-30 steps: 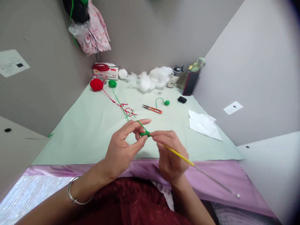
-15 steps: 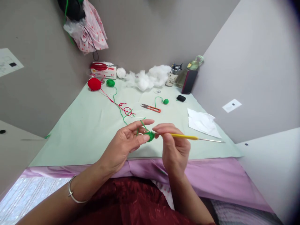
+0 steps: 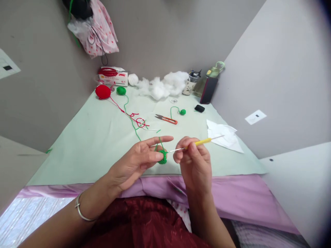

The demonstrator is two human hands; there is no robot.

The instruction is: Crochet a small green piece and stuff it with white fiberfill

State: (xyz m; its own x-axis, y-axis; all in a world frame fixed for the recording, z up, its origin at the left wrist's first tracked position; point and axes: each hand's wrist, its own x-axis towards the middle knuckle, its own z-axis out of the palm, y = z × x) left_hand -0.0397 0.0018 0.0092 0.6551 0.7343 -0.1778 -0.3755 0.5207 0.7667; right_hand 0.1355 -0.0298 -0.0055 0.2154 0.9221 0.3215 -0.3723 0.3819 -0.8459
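Observation:
Between thumb and fingers, my left hand (image 3: 139, 155) pinches a small green crochet piece (image 3: 162, 157). Green yarn (image 3: 160, 142) passes over its outstretched index finger and down to the piece. My right hand (image 3: 194, 158) is closed on a crochet hook (image 3: 203, 141) with a yellow handle and metal shafts at both ends. The hook's left tip is at the upper right edge of the green piece; whether it sits inside a loop is too small to tell. From beyond my left hand the yarn runs back to a green yarn ball (image 3: 121, 90).
Orange-handled thread snips (image 3: 167, 119) and a small green ball (image 3: 183, 112) lie beyond my hands. A red yarn ball (image 3: 102, 92) sits back left, white stuffing (image 3: 162, 86) along the wall. Crumpled white paper (image 3: 223, 136), a black case (image 3: 200, 108), a phone (image 3: 209, 90) and a bottle (image 3: 213, 70) are rightward.
My right hand has drawn slightly right, and the hook now tilts with its handle end raised. The green piece has turned and dropped a little, showing more below my left thumb.

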